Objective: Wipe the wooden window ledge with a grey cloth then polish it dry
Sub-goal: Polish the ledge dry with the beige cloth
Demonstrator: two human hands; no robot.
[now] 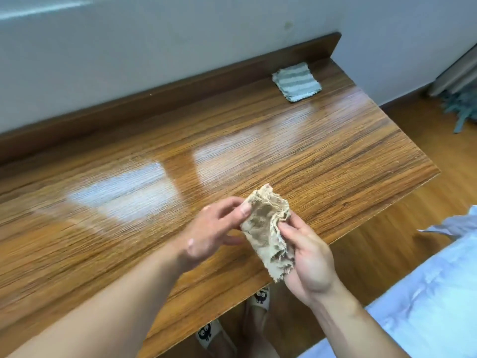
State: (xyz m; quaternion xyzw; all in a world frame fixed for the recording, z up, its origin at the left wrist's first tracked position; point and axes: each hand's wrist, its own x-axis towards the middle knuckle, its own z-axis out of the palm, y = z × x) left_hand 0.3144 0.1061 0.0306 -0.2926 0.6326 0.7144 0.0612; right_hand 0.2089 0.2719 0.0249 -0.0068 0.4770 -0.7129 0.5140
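Note:
A wide glossy wooden ledge point(154, 182) runs below the white wall, with bright window reflections on its surface. A folded grey-and-white striped cloth point(296, 81) lies on the ledge's far right end, untouched. Above the ledge's front edge I hold a crumpled beige-tan cloth point(265, 228) between both hands. My left hand point(214, 233) pinches its upper left edge with thumb and fingers. My right hand point(309, 262) grips its lower right side, with the thumb pressed on the fabric.
A raised wooden back strip point(180, 91) lines the wall. White bedding point(426, 306) sits close at the lower right. Two slippered feet point(232, 329) stand on the wooden floor under the ledge's edge. A teal mop head point(462, 107) lies at the far right.

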